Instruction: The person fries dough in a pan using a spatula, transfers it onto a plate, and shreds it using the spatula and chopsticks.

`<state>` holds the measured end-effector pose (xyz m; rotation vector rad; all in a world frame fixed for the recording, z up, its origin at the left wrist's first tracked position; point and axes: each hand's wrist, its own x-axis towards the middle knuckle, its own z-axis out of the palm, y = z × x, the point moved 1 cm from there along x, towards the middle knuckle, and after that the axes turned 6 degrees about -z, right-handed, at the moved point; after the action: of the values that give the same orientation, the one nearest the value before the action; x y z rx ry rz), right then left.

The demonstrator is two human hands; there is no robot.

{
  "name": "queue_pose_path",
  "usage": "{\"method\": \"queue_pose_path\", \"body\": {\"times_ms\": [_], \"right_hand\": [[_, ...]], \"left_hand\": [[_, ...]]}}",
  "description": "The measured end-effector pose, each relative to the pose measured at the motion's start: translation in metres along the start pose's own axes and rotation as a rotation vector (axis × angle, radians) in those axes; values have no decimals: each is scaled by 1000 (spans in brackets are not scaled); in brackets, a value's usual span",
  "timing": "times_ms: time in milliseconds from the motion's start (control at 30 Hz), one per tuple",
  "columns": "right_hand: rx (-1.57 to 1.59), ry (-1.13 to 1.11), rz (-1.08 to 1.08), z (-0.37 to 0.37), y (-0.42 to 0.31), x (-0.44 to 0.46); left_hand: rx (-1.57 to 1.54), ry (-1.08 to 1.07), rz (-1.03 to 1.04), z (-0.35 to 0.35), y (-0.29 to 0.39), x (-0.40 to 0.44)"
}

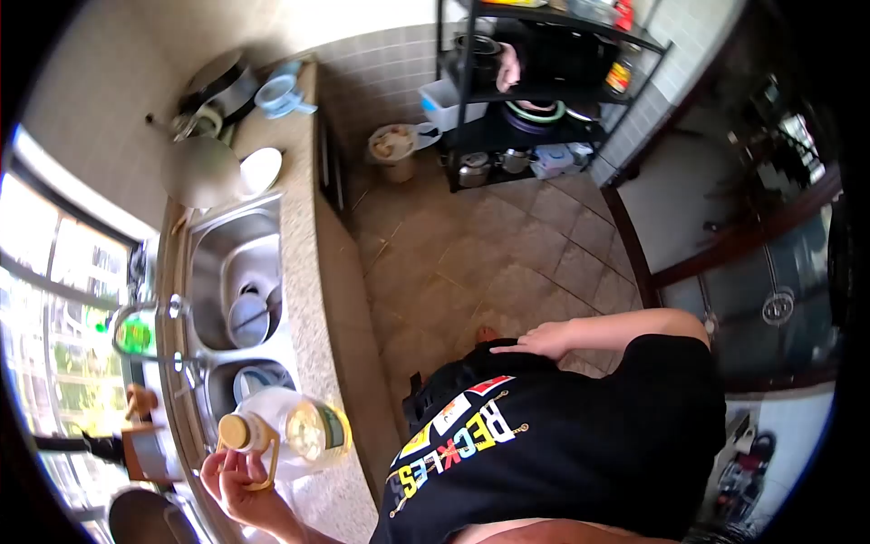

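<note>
At the lower left, my left hand [240, 485] is closed around the yellow handle of a large clear cooking oil bottle [283, 453]. The bottle has a yellow cap and a label with yellow and green on it. It is over the countertop [313, 308] beside the near sink basin. My right hand [539, 341] hangs in front of my body by the black shirt, with nothing visible in it. Its index finger is stretched out and the other fingers are loosely bent.
A double steel sink [237, 238] holds bowls and dishes. Along the counter stand a white plate [261, 170], a blue strainer [283, 96] and a pot [222, 86]. Against the far wall are a bin [394, 150] and a black shelf rack [535, 91]. Glass doors [752, 272] are at right.
</note>
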<state>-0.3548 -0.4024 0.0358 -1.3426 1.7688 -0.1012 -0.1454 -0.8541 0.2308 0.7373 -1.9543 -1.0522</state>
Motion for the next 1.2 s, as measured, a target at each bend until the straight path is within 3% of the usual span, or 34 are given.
{"method": "queue_pose_path", "body": {"times_ms": [33, 233, 333, 367, 433, 500, 567, 633, 667, 733, 767, 833, 967, 1033, 1100, 1200], "right_hand": [[20, 26, 17, 6, 4, -10], [222, 266, 21, 34, 55, -80], [322, 181, 75, 75, 135, -92], [314, 379, 3, 82, 164, -98], [309, 604, -64, 92, 210, -118], [469, 578, 330, 25, 200, -163], [542, 1052, 158, -5, 198, -184], [526, 1294, 71, -31, 204, -202], [529, 1310, 85, -39, 210, -210], [521, 1627, 41, -50, 227, -225], [519, 1643, 46, -52, 237, -233], [426, 1761, 285, -55, 258, -247], [338, 2054, 458, -70, 322, -291], [378, 2149, 464, -95, 352, -325], [358, 2393, 265, -121, 377, -361], [209, 2406, 406, -158, 420, -414]], "left_hand": [[98, -39, 78, 24, 4, 5], [-47, -302, 275, 189, 65, 14], [-186, -407, 349, 281, 105, 5], [-306, -440, 315, 314, 118, -1], [-256, -549, 416, 370, 149, -8], [-257, -651, 418, 426, 190, -20], [-310, -762, 462, 485, 217, -33], [-413, -844, 516, 540, 255, -55], [-481, -902, 516, 566, 272, -65], [-535, -997, 592, 613, 313, -83], [-591, -1050, 607, 636, 334, -93], [-653, -1104, 710, 680, 374, -113], [-947, -1293, 740, 758, 444, -152], [-1009, -1323, 812, 795, 475, -164], [-1156, -1358, 880, 835, 508, -171], [-1196, -1343, 952, 891, 563, -165]]}}
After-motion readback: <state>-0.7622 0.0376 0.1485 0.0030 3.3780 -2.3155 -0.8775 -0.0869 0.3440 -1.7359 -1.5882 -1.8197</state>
